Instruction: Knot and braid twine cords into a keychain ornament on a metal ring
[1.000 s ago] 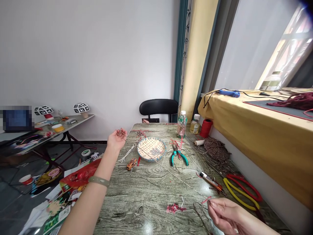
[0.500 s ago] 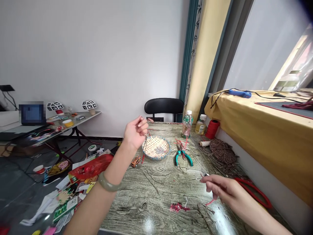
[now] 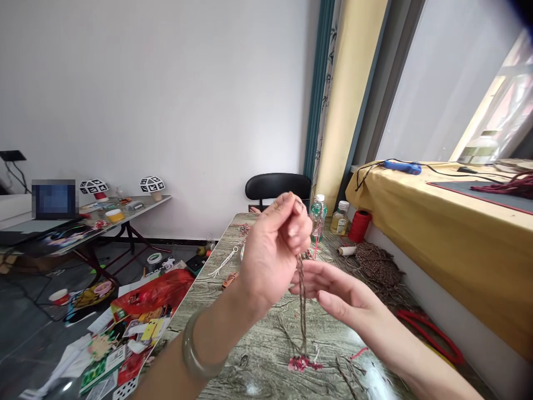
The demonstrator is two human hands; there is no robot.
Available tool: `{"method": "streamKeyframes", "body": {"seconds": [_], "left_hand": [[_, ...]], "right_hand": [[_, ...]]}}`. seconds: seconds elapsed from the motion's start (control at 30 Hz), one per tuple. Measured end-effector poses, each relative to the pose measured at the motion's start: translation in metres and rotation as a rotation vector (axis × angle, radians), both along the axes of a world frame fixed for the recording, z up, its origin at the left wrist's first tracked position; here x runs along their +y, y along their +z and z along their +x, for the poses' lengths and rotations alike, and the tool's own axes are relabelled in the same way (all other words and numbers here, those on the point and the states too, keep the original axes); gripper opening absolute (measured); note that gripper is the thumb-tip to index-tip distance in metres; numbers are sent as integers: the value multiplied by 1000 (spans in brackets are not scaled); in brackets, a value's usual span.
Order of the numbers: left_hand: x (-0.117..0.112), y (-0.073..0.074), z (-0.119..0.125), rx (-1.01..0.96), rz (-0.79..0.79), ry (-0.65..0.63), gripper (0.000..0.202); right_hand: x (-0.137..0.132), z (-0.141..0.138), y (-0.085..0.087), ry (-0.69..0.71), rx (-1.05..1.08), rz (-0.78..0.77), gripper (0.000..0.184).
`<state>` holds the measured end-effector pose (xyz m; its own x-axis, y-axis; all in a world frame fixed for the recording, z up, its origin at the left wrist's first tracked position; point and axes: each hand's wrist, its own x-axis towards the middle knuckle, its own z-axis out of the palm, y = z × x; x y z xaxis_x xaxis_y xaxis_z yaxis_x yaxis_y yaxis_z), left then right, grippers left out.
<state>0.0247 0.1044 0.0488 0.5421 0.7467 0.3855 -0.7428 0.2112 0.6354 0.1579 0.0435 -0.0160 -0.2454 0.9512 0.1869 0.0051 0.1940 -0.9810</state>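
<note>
Head view: my half-open right hand (image 3: 347,300) has joined my closed left hand (image 3: 275,247) holding brown twisted cord (image 3: 302,311); right-hand contact unclear.

No text can be read: print on the green-and-white rectangular box (image 3: 102,369) at near left and the clear bottle of yellow liquid (image 3: 340,223) at far right is too small.
</note>
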Motion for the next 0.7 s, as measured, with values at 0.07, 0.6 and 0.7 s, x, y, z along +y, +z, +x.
{"method": "streamKeyframes", "body": {"seconds": [0.07,0.6,0.7], "left_hand": [[-2,-12,3,99,36,43,26],[-34,-40,-5,392,90,26,24],[-35,-40,-7,413,50,-78,31]], "right_hand": [[-1,-3,1,-75,-39,29,34],[-34,4,18,-451,-408,428,12],[-38,11,15,-488,-396,446,8]]}}
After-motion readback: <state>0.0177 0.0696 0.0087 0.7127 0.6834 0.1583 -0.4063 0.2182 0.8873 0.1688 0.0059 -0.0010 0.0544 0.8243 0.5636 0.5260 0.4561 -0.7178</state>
